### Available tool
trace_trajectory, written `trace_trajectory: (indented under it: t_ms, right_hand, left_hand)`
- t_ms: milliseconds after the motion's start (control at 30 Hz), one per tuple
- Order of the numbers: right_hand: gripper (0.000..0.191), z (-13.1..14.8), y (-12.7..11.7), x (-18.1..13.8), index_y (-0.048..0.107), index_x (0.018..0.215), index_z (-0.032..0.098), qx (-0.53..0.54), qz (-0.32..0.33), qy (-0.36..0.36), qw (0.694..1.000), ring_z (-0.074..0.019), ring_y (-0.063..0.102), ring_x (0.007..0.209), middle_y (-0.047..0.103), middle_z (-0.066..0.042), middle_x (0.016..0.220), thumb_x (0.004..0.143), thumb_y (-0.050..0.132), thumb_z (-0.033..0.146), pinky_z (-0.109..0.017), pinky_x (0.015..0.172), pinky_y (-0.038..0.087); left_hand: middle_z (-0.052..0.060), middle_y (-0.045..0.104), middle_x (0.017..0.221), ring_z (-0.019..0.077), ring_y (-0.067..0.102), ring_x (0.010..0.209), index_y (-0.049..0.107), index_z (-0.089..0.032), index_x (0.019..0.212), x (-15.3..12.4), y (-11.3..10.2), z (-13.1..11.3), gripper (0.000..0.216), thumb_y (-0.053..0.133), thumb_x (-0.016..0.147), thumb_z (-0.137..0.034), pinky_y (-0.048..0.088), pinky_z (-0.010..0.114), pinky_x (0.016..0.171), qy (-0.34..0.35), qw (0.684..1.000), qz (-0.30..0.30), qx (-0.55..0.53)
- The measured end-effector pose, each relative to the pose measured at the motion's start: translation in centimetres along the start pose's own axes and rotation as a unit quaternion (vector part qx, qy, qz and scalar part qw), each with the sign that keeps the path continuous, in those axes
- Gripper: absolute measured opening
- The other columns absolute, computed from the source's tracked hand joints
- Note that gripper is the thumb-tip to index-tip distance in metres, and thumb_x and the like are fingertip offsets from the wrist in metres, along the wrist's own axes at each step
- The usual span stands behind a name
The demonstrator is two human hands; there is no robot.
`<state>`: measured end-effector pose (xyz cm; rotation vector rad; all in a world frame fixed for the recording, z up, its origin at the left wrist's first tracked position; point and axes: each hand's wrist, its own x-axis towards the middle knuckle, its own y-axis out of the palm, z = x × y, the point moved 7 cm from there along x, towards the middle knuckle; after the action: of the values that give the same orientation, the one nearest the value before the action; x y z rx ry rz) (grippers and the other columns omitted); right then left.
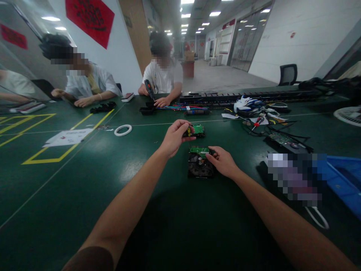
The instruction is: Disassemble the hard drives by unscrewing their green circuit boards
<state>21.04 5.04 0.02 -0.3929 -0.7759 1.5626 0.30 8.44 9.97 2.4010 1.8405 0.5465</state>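
A black hard drive with a green circuit board at its far end lies on the dark green table in front of me. My right hand grips its right edge, fingers curled onto the board. My left hand is raised just beyond it, fingers pinched on a small yellow and black tool. Right behind that hand a second drive with a green board rests on the table.
Two seated people work at the far side; one holds an electric screwdriver. A white tape ring, a paper sheet, cables and tools, a long black strip, and a blue bin lie around.
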Motion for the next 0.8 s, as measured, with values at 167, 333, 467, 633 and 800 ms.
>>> trace_trajectory:
  t_ms: [167, 333, 467, 633, 800]
  right_hand:
    - [0.052, 0.14, -0.06, 0.04, 0.06, 0.134, 0.017, 0.011, 0.01, -0.003, 1.0, -0.0188, 0.063, 0.08, 0.066, -0.012, 0.112, 0.092, 0.062, 0.048, -0.035, 0.072, 0.052]
    - [0.06, 0.18, 0.03, -0.02, 0.056, 0.138, 0.016, 0.029, 0.04, -0.008, 0.999, -0.017, 0.061, 0.079, 0.063, -0.012, 0.118, 0.088, 0.068, 0.047, -0.034, 0.07, 0.052]
    - [0.065, -0.13, 0.23, -0.02, 0.052, 0.141, 0.013, 0.046, 0.054, 0.008, 0.997, -0.0167, 0.06, 0.077, 0.064, -0.01, 0.104, 0.087, 0.071, 0.045, -0.033, 0.069, 0.051]
    - [0.067, -0.4, 0.31, -0.01, 0.05, 0.143, 0.014, 0.058, 0.057, 0.024, 0.996, -0.0167, 0.06, 0.075, 0.063, -0.007, 0.096, 0.087, 0.071, 0.044, -0.033, 0.068, 0.05]
    - [0.067, -0.53, 0.22, -0.06, 0.05, 0.143, 0.015, 0.065, 0.053, 0.03, 0.996, -0.0168, 0.061, 0.075, 0.064, -0.006, 0.093, 0.086, 0.072, 0.044, -0.033, 0.069, 0.05]
  left_hand:
    - [0.005, 0.065, 0.095, 0.0183, 0.066, 0.095, 0.06, -0.018, 0.099, -0.13, 0.19, 0.0, 0.011, 0.06, 0.095, -0.029, 0.062, 0.04, 0.082, -0.004, 1.0, 0.011, -0.01]
    - [0.006, 0.066, 0.097, 0.0189, 0.066, 0.096, 0.06, -0.018, 0.101, -0.13, 0.29, 0.11, 0.014, 0.06, 0.095, -0.031, 0.061, 0.04, 0.083, -0.006, 1.0, 0.026, -0.015]
    - [0.006, 0.065, 0.097, 0.0185, 0.066, 0.096, 0.06, -0.019, 0.1, -0.13, 0.18, 0.07, 0.014, 0.061, 0.095, -0.032, 0.061, 0.04, 0.083, -0.006, 1.0, 0.019, -0.01]
    - [0.006, 0.066, 0.097, 0.0186, 0.066, 0.095, 0.061, -0.019, 0.099, -0.17, 0.14, 0.0, 0.014, 0.061, 0.095, -0.032, 0.061, 0.04, 0.082, -0.005, 1.0, 0.012, -0.013]
    - [0.005, 0.066, 0.095, 0.0176, 0.066, 0.094, 0.06, -0.019, 0.099, -0.23, 0.17, -0.03, 0.015, 0.063, 0.094, -0.033, 0.061, 0.039, 0.083, -0.014, 1.0, 0.006, -0.012]
